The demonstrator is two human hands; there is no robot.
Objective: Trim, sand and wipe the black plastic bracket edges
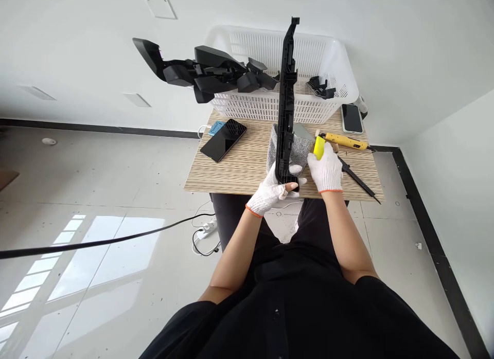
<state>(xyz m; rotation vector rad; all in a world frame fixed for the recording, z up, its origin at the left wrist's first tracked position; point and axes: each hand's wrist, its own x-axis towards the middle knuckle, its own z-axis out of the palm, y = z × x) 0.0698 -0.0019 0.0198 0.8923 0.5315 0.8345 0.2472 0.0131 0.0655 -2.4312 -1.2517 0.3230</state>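
My left hand (pixel 272 191), in a white knitted glove with the thumb tip bare, grips the lower end of a long black plastic part (pixel 286 102). The part stands up from my hand across a grey cloth (pixel 300 152) and in front of the white basket. At the right of the cloth, my right hand (pixel 326 169), gloved too, has its fingers closed on a small yellow block (pixel 319 147). A yellow-handled tool (pixel 345 141) lies just beyond my right hand, and a black caliper-like tool (pixel 358 179) lies to its right.
Several black plastic parts (pixel 216 73) overhang the left side of a white basket (pixel 266 107), with a smaller piece (pixel 322 87) inside. Two phones (pixel 224 140) (pixel 351 118) and a blue item (pixel 216 127) rest on the wooden table (pixel 247 168). A black cable (pixel 116 239) crosses at left.
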